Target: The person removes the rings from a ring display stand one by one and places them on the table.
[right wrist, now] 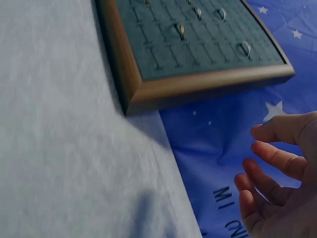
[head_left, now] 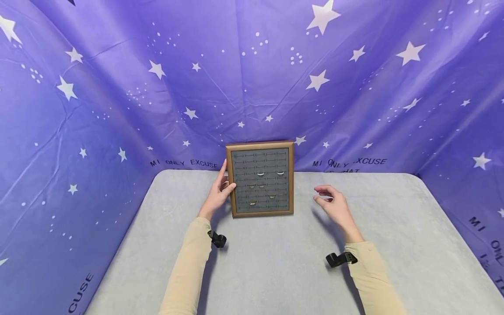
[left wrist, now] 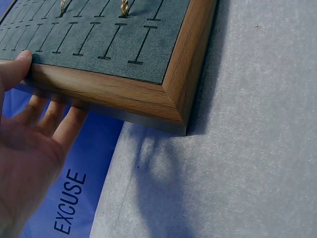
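Observation:
A wood-framed ring display tray (head_left: 291,183) with a dark grey slotted pad (head_left: 244,192) leans at the far side of the table. Several rings sit in its slots, among them a silver ring (head_left: 260,174) and a gold ring (right wrist: 182,31). My left hand (head_left: 215,194) grips the tray's left side; in the left wrist view the thumb (left wrist: 20,67) lies on the frame's front and the other fingers reach behind it. Apart from the tray, to its right, my right hand (head_left: 334,208) hovers over the table with loosely bent fingers, holding nothing.
A pale grey table (head_left: 271,267) lies beneath the hands. Purple fabric with white stars (head_left: 236,87) hangs behind and on both sides, close to the tray's back. Each wrist carries a black camera (head_left: 218,239).

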{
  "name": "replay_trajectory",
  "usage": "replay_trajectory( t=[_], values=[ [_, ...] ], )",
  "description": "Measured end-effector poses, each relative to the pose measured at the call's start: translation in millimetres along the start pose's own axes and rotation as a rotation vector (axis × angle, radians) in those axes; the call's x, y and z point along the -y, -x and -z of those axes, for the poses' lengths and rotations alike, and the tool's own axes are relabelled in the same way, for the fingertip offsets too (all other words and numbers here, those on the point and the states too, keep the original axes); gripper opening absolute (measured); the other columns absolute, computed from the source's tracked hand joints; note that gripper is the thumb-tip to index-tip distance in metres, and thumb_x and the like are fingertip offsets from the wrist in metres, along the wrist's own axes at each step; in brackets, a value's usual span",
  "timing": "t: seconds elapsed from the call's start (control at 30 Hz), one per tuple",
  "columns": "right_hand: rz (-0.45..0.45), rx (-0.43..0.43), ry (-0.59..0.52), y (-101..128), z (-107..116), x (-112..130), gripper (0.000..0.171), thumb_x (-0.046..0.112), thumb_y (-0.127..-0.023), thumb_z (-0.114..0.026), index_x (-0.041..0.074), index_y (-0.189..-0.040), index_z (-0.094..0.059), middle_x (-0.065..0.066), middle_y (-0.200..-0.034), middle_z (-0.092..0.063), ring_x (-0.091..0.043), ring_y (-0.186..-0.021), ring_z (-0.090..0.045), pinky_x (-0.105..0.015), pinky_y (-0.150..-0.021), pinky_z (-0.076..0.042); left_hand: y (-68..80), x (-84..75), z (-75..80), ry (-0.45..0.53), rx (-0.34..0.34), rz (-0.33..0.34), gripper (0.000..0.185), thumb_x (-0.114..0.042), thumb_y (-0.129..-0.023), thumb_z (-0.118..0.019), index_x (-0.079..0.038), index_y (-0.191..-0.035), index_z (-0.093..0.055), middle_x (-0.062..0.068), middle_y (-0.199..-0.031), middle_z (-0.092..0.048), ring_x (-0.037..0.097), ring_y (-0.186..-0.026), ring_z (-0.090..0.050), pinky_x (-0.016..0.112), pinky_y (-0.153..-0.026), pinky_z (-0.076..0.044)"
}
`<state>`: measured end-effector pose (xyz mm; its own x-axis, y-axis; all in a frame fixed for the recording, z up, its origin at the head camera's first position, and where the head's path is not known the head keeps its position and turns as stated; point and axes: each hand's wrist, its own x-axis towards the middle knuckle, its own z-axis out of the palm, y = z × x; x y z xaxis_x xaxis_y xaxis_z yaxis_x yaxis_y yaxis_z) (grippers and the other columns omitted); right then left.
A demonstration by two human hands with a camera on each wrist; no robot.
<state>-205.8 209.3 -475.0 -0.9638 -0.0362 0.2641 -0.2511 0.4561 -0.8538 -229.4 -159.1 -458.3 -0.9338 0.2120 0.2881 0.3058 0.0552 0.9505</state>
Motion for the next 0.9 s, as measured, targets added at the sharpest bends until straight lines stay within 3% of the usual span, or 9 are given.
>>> replay_trajectory(
  t=[0.13,0.23,0.5,0.67,0.9],
  values=[
    [0.007,0.021,-0.029,-3,-8,7,0.026,-0.003,-0.088,-0.065,-0.011,-0.112,-0.062,-0.027,-0.113,-0.062,-0.039,-0.103,-0.057,-0.038,-0.084,-0.048,0.7,-0.7,-0.1,0.005,-0.001,0.003,0.078,0.009,-0.094,-0.052,-0.011,-0.156,-0.008,0.035,-0.126,-0.05,0.031,-0.106,-0.053,0.026,-0.087,-0.045],
    [0.026,0.03,-0.064,-4,-13,13,0.026,-0.007,-0.087,-0.064,-0.014,-0.112,-0.061,-0.03,-0.113,-0.061,-0.043,-0.104,-0.056,-0.042,-0.084,-0.048,1.2,-1.4,-0.3,0.006,0.001,0.005,0.079,0.009,-0.094,-0.052,-0.011,-0.156,-0.008,0.035,-0.125,-0.051,0.031,-0.105,-0.054,0.026,-0.087,-0.046],
    [0.099,0.025,-0.122,-8,-30,32,0.025,-0.006,-0.086,-0.065,-0.01,-0.111,-0.063,-0.026,-0.111,-0.063,-0.039,-0.101,-0.059,-0.02,-0.078,-0.047,1.8,-1.9,-0.2,0.002,0.003,0.007,0.08,0.008,-0.094,-0.053,-0.012,-0.156,-0.008,0.035,-0.125,-0.051,0.033,-0.106,-0.055,0.028,-0.089,-0.046],
    [0.109,0.04,-0.148,-11,-37,49,0.026,-0.007,-0.087,-0.064,-0.011,-0.113,-0.063,-0.026,-0.111,-0.064,-0.038,-0.102,-0.059,-0.023,-0.078,-0.048,2.0,0.0,0.5,-0.018,-0.013,0.006,0.08,0.006,-0.094,-0.055,-0.013,-0.156,-0.009,0.032,-0.123,-0.053,0.03,-0.105,-0.056,0.029,-0.089,-0.046],
    [0.1,0.063,-0.176,-6,-37,92,0.027,-0.009,-0.087,-0.063,-0.016,-0.112,-0.06,-0.031,-0.108,-0.062,-0.043,-0.1,-0.058,-0.026,-0.076,-0.047,1.7,0.0,1.0,-0.026,-0.013,0.002,0.08,0.006,-0.094,-0.055,-0.013,-0.156,-0.009,0.032,-0.122,-0.054,0.024,-0.104,-0.057,0.029,-0.09,-0.046]
  ],
)
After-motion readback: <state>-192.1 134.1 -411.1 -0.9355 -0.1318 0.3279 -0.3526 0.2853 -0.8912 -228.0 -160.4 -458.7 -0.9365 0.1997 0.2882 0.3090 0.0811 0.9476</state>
